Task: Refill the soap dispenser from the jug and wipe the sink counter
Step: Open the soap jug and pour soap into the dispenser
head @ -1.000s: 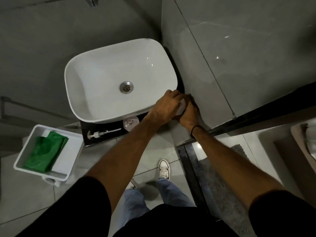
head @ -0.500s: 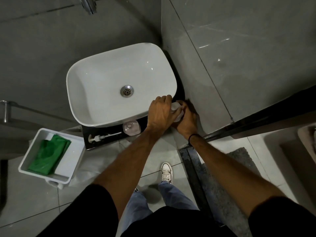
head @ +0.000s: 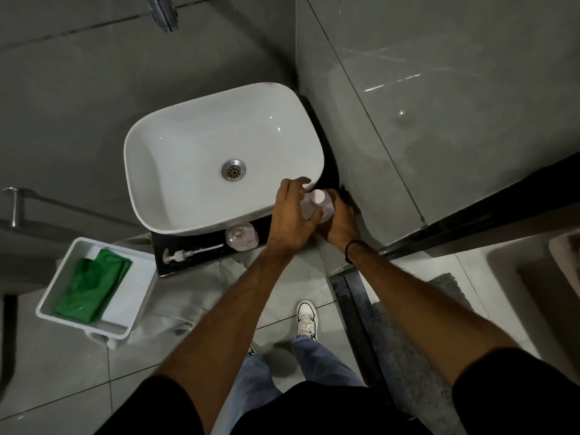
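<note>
A small clear jug point(head: 323, 208) with a white cap point(head: 318, 196) stands at the right end of the black counter point(head: 207, 262), against the wall corner. My left hand point(head: 290, 218) wraps its left side and my right hand point(head: 340, 226) grips its right side; the body is mostly hidden. The clear soap dispenser bottle point(head: 241, 237) stands open on the counter just left of my left hand. Its white pump point(head: 185, 255) lies flat on the counter further left.
The white basin point(head: 131, 171) fills most of the counter, with a tap point(head: 161, 11) above on the wall. A white bin point(head: 62, 271) holding a folded green cloth point(head: 91, 290) sits low at the left. Pale cloth point(head: 188, 293) lies below the counter.
My left hand has shifted off the top of the jug, so its white cap now shows between my hands. Both hands stay at the counter's right end.
</note>
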